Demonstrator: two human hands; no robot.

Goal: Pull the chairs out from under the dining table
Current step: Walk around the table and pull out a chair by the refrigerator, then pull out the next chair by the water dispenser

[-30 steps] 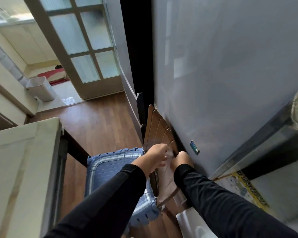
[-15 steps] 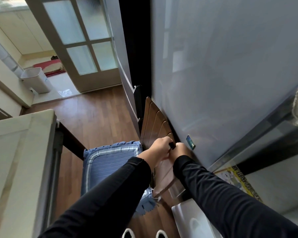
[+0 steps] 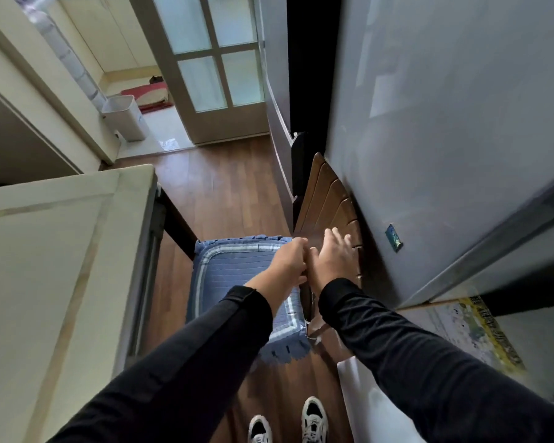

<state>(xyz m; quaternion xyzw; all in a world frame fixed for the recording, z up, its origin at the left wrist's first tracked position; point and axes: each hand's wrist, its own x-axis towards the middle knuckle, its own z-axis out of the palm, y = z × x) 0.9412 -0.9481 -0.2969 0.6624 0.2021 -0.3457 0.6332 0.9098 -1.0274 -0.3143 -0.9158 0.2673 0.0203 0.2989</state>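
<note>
A wooden chair with a slatted brown backrest (image 3: 328,199) and a blue striped seat cushion (image 3: 237,276) stands between the cream dining table (image 3: 61,251) on the left and a grey refrigerator (image 3: 445,139) on the right. The backrest leans close against the refrigerator door. My left hand (image 3: 288,262) is curled around the backrest's top edge. My right hand (image 3: 331,255) hovers over the same edge with fingers spread, holding nothing. Black sleeves cover both arms.
A dark table leg (image 3: 176,222) stands just left of the cushion. A glass-paned door (image 3: 211,65) and a white bin (image 3: 125,116) lie beyond. My shoes (image 3: 288,423) stand on the wood floor. A white appliance (image 3: 381,404) sits at lower right.
My right hand has let go of the backrest and spread its fingers. My left hand keeps its grip. The view has tilted down, showing my shoes.
</note>
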